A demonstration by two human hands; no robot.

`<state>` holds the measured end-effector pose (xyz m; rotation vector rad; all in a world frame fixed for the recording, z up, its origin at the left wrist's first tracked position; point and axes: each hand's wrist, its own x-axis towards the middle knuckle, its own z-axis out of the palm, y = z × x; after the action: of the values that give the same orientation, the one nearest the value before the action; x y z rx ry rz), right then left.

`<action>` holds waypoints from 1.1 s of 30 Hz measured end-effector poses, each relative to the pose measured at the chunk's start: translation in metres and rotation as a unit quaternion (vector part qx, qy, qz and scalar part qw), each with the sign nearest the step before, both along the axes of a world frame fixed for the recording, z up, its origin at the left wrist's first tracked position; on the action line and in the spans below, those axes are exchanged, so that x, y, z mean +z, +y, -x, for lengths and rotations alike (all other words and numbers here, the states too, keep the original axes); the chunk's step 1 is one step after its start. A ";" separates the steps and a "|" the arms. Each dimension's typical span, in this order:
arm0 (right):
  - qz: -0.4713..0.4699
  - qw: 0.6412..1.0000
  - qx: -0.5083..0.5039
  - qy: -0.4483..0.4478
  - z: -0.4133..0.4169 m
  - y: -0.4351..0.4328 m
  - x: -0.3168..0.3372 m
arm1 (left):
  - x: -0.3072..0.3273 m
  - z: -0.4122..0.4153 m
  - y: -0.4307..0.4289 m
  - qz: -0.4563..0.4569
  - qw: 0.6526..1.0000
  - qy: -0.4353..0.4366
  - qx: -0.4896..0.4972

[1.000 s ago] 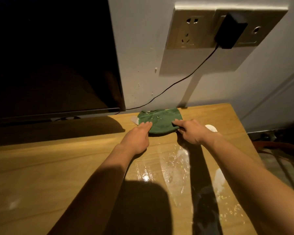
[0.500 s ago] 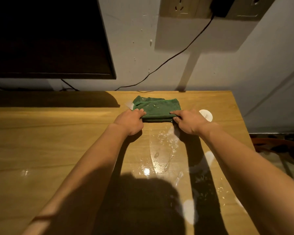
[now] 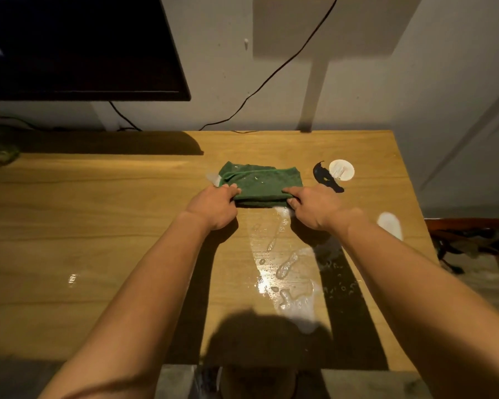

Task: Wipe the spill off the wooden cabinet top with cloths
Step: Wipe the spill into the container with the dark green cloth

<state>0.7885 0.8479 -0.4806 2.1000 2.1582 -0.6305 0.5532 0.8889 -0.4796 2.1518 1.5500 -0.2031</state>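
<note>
Head view: the left hand (image 3: 213,205) and right hand (image 3: 311,207) each pinch a near corner of the folded green cloth (image 3: 260,182), which lies flat on the wooden cabinet top (image 3: 98,226). The wet spill (image 3: 285,272) glistens just behind the cloth, between the 2 forearms.

We see a dark screen (image 3: 78,44) hanging at the upper left against the grey wall (image 3: 357,90), and a thin black cable (image 3: 274,72) running down that wall. Toward the right sits a small white round disc (image 3: 342,169), with a black curved object (image 3: 323,177) just beside it.
</note>
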 end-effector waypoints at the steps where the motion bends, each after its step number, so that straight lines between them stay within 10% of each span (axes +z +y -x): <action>1: -0.001 1.000 0.004 -0.001 0.001 -0.004 0.000 | 0.000 0.001 -0.004 -0.001 1.000 -0.001 0.002; 33: 0.021 0.999 -0.010 -0.032 0.030 -0.124 -0.004 | -0.005 0.034 -0.130 -0.014 1.000 -0.022 -0.018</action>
<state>0.7586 0.7239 -0.4842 2.0933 2.0751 -0.5945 0.5195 0.7589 -0.4846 2.1924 1.4997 -0.1460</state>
